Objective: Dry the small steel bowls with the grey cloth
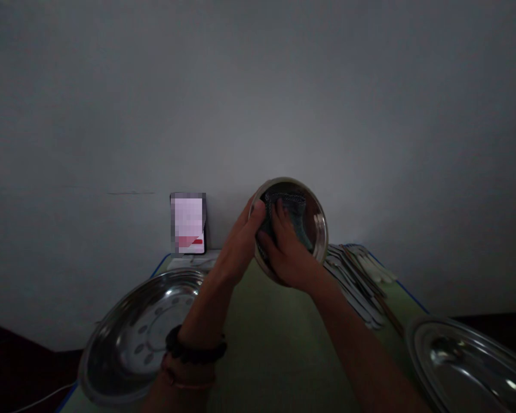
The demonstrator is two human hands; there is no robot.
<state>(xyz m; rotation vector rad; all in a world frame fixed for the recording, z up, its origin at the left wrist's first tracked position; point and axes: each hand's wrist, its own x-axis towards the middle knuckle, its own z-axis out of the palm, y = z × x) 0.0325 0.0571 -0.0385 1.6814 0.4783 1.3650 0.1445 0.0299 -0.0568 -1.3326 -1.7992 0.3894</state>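
A round metal bowl [320, 229] is held up above the table, its inside tilted toward me. My left hand [243, 235] grips the bowl's left rim, thumb over the edge and the other fingers mostly hidden behind it. Inside the bowl, my right hand [286, 246] presses a dark grey-green cloth [298, 215] against the bottom. The fingers of that hand lie stretched over the cloth, and part of the cloth is covered by them.
A large metal basin [112, 332] stands at the left, an oval metal tray [464, 367] at the right. Several pieces of cutlery [356, 287] lie behind the right forearm. A phone [189, 223] leans against the wall [370, 103] beyond the green table [275, 344].
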